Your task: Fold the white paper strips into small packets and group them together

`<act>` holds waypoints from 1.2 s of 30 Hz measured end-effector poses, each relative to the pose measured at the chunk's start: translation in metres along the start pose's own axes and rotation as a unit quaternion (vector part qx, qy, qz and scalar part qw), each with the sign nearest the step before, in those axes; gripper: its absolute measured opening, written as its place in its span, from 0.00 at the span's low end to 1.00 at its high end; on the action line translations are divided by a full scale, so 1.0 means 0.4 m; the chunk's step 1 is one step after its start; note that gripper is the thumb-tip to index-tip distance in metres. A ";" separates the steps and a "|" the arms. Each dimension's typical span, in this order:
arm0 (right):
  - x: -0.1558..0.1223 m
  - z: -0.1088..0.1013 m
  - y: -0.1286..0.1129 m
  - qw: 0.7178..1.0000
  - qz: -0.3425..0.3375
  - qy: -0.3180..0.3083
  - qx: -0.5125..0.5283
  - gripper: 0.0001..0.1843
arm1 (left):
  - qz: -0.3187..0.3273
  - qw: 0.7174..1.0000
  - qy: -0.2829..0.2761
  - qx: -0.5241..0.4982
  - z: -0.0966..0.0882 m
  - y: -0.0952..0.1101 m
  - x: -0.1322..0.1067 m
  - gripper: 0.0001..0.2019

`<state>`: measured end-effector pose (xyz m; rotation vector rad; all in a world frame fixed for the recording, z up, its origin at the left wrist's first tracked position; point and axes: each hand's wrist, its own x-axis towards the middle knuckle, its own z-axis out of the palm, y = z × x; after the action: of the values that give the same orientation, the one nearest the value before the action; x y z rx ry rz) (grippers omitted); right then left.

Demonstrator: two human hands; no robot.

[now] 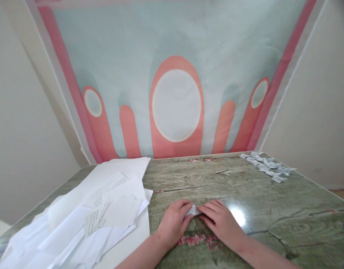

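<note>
A small folded piece of paper (192, 210), white with faint grey print, is held low over the table at the front middle. My left hand (174, 220) pinches its left side between thumb and fingers. At the paper's right end, my right hand (220, 222) has its fingers and thumb closed on the edge. Both hands rest close to the tabletop, fingertips nearly meeting. Part of the paper is hidden behind the fingers.
Loose white sheets and slips (110, 213), some printed, lie piled on the left. Several small folded paper pieces (268, 164) lie grouped at the far right. The wood-patterned table (183, 179) ends at a wall hanging (172, 41).
</note>
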<state>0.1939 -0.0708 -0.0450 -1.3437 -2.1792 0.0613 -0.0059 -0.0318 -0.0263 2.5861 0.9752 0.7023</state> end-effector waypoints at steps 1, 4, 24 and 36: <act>-0.001 0.003 0.004 1.000 0.001 0.008 0.009 0.12 | -0.001 1.000 0.004 -0.012 -0.002 0.002 0.000 0.14; -0.003 0.008 0.014 0.998 0.009 0.029 0.056 0.12 | 0.004 0.999 0.004 -0.042 -0.007 0.006 0.001 0.14; -0.019 -0.002 -0.013 0.980 0.038 0.045 0.192 0.18 | -0.015 0.982 0.016 -0.186 -0.009 0.038 -0.005 0.15; -0.022 0.012 -0.004 0.982 0.056 0.045 0.174 0.18 | -0.047 0.960 0.031 -0.273 0.018 0.016 -0.006 0.17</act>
<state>0.1933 -0.0777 -0.0524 -1.2376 -1.9075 0.3985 -0.0002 -0.0386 -0.0304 2.0347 0.7776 0.8851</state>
